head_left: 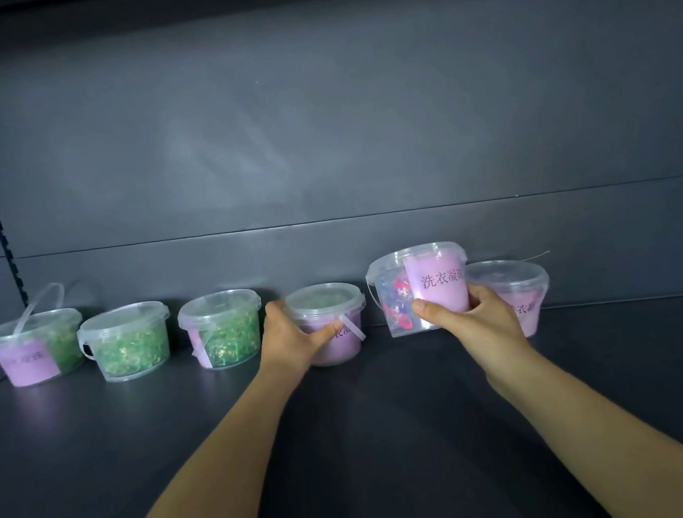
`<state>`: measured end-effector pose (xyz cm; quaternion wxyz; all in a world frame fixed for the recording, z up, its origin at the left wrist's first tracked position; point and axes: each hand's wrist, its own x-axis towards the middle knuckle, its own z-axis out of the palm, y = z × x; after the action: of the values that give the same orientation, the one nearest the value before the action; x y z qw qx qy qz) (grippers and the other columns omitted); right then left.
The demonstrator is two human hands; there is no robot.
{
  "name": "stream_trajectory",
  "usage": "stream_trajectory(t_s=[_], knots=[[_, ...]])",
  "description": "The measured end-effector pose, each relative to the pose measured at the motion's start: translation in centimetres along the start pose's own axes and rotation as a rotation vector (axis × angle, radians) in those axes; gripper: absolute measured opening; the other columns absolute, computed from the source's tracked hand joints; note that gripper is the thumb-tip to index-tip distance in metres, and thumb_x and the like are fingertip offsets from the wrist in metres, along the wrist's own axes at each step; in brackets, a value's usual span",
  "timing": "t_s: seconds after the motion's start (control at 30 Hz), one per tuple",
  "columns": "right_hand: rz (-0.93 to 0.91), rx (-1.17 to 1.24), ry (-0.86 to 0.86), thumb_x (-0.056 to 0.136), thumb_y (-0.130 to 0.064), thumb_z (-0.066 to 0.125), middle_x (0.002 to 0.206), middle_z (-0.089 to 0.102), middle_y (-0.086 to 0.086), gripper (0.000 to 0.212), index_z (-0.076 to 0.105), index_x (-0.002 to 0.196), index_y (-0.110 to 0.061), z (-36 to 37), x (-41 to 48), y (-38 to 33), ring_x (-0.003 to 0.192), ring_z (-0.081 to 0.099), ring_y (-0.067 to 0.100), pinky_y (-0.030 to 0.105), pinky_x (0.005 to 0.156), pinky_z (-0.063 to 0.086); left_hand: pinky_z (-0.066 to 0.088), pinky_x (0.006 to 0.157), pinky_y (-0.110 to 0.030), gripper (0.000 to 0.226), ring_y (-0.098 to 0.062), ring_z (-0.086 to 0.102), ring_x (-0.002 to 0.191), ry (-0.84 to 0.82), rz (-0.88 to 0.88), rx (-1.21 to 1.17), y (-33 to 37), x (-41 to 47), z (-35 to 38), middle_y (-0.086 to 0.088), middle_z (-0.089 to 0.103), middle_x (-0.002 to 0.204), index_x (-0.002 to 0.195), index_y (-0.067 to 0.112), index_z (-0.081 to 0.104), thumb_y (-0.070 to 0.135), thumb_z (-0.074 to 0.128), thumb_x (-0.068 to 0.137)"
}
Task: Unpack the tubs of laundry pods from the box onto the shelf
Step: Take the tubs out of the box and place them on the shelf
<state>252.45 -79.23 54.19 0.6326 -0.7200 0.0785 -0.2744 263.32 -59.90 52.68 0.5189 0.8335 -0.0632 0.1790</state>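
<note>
1. Six clear lidded tubs stand in a row on the shelf (pixel 355 432), close to the back panel (pixel 313 131). The box isn't in view.
2. The left hand (pixel 287 341) grips the fourth tub (pixel 323 300) from its left side. The thumb curls across the front over the purple label and the other fingers are hidden behind. The tub sits flat on the shelf, lid up, axis vertical. I read this as steadying it or nudging it into line.
3. The right hand (pixel 467 320) holds the fifth tub (pixel 392 291), thumb on the lower front and fingers wrapped round the right wall.
4. The fifth tub sits higher than its neighbours and is slightly tipped. I can't tell whether its base touches the shelf. Lid up, axis near vertical, printed label facing out.
5. Judgement: it's going into the gap between the fourth tub and the sixth tub (pixel 508 274), which is partly behind the right hand. The low grip keeps the label readable and should let the base land first.
6. The others are all upright:
   - first tub (pixel 26 369): handle sticking up
   - second tub (pixel 129 350): no label showing
   - third tub (pixel 232 335): label turned left
   Label facing is inconsistent, so some may need turning.
</note>
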Motion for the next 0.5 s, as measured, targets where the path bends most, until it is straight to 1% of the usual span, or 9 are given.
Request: stream_trajectory(t_s=[0.07,0.17,0.27,0.3,0.4,0.5], knots=[[0.004,-0.002,-0.003,0.068,-0.032,0.081,0.094,0.067,-0.005,0.048,0.061,0.108,-0.015,0.2,0.0,0.4,0.081,0.060,0.003,0.017,0.060,0.042,0.043,0.098,-0.036,0.085,-0.028,0.051,0.117,-0.030,0.010,0.055,-0.2,0.6,0.0,-0.014,0.049,0.126,0.124,0.003,0.037,0.034,0.085,0.062],[-0.005,-0.010,-0.003,0.066,-0.032,0.082,0.093,0.068,-0.006,0.048,0.062,0.107,-0.017,0.8,-0.4,0.6,0.082,0.062,0.004,0.018,0.061,0.044,0.040,0.096,-0.035,0.084,-0.031,0.050,0.118,-0.090,0.003,0.091,-0.1,1.4,-0.2,-0.016,0.048,0.130,0.130,0.004,0.031,0.035,0.080,0.069],[-0.038,-0.029,-0.011,0.068,-0.028,0.082,0.086,0.067,-0.008,0.032,0.063,0.092,-0.022,1.2,-0.5,0.6,0.077,0.062,0.004,0.017,0.061,0.045,0.040,0.097,-0.034,0.087,-0.030,0.050,0.120,-0.134,0.008,0.069,-0.4,1.8,-0.4,-0.013,0.050,0.132,0.136,0.007,0.026,0.035,0.078,0.072],[-0.048,-0.029,-0.019,0.068,-0.028,0.082,0.086,0.067,-0.009,0.031,0.062,0.091,-0.023,1.3,-0.5,0.6,0.078,0.062,0.004,0.017,0.061,0.045,0.039,0.098,-0.033,0.090,-0.029,0.050,0.122,-0.150,0.016,0.068,-0.6,1.8,-0.5,-0.012,0.050,0.134,0.138,0.008,0.024,0.035,0.077,0.072],[-0.048,-0.026,-0.022,0.066,-0.031,0.083,0.093,0.067,-0.007,0.043,0.061,0.102,-0.020,1.6,-1.0,0.3,0.085,0.064,0.006,0.020,0.068,0.049,0.037,0.099,-0.031,0.092,-0.026,0.047,0.125,-0.218,0.040,0.105,-0.9,1.4,-1.4,-0.007,0.048,0.136,0.142,0.011,0.021,0.035,0.077,0.073],[-0.037,-0.013,-0.015,0.065,-0.031,0.083,0.094,0.069,-0.005,0.044,0.063,0.102,-0.019,1.9,-2.1,0.0,0.086,0.065,0.009,0.023,0.071,0.051,0.037,0.096,-0.028,0.079,-0.027,0.049,0.123,-0.257,0.080,0.211,-0.8,0.5,-2.9,-0.009,0.050,0.134,0.137,0.005,0.030,0.034,0.073,0.077]])
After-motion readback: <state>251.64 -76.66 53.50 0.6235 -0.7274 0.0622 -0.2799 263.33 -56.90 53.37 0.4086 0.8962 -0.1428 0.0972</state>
